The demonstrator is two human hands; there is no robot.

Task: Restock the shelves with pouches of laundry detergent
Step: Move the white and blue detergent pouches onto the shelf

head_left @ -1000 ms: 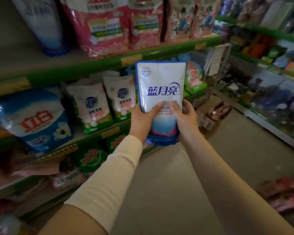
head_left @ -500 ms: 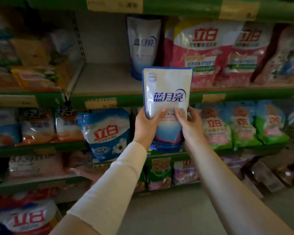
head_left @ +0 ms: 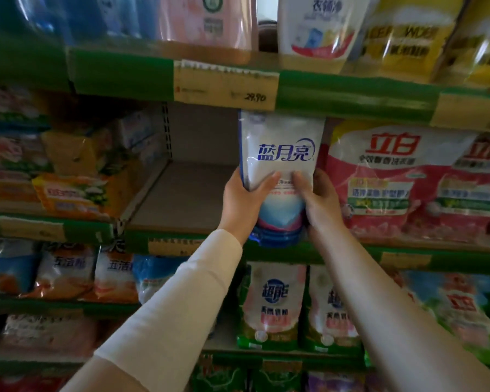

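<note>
Both hands clasp the lower half of the glossy white detergent pouch with blue edging (head_left: 280,148). The left hand (head_left: 242,199) and right hand (head_left: 320,202) lay their thumbs across its front, with the fingers curled behind. Blue writing on it reads 蓝月亮. The pouch stands upright at the front edge of the grey shelf with a green lip (head_left: 181,193), just beside a large pink bag (head_left: 393,176) marked 立白. A yellow price tag (head_left: 227,84) above reads 29.90. Both forearms reach up and forward, the left in a cream sleeve (head_left: 176,301).
</note>
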